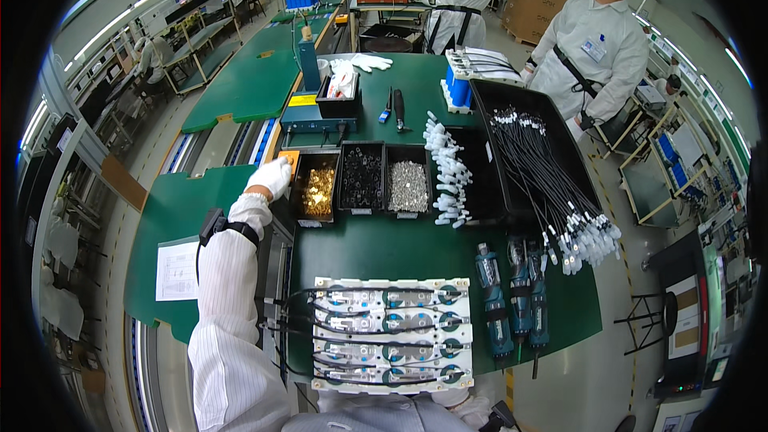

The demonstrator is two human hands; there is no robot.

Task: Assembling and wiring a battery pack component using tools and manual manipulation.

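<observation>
Our left hand (pixel 273 177) is beside the orange block (pixel 294 160), left of the gold parts (pixel 318 192); we cannot tell its grip, nor that of our mostly hidden right hand (pixel 453 398).

Past the one white rectangular module (pixel 392 344) strung with black cables stand three small black open bins (pixel 385 184), one each of gold, black and silver parts. To the module's right lie three teal-and-black cylindrical power tools (pixel 520 292); past it on the right, one large black rectangular tray (pixel 485 96). To its left lies one white printed sheet (pixel 177 270); well past it stand two people (pixel 592 60) in white coats with black straps.
</observation>
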